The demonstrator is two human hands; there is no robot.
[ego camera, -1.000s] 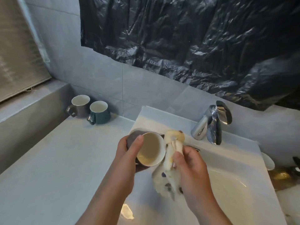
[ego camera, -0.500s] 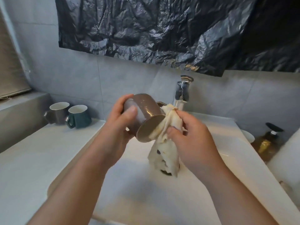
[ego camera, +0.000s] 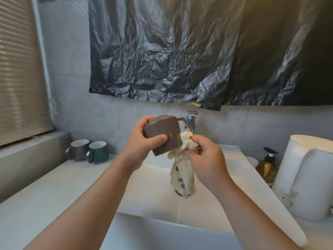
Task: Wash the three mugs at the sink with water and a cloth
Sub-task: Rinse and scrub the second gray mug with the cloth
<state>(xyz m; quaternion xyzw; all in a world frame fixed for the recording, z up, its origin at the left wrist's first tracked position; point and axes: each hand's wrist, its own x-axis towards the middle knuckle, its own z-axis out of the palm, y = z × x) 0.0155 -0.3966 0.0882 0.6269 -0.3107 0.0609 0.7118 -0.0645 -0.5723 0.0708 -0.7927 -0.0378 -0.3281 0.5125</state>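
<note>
Sink below. The left grip clasps the brown mug, likely slippery, round its body; right grip pinches limp cloth.

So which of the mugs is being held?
The brown mug, held in the left hand; the grey mug and green mug stand upright on the counter.

The brown mug under the fingers of the left hand looks like smooth, glossy glazed ceramic. The cloth pinched by the right hand is soft, crumpled fabric. Behind the fingers the tap is shiny metal, and above them hangs crinkled glossy black plastic sheeting.
</note>
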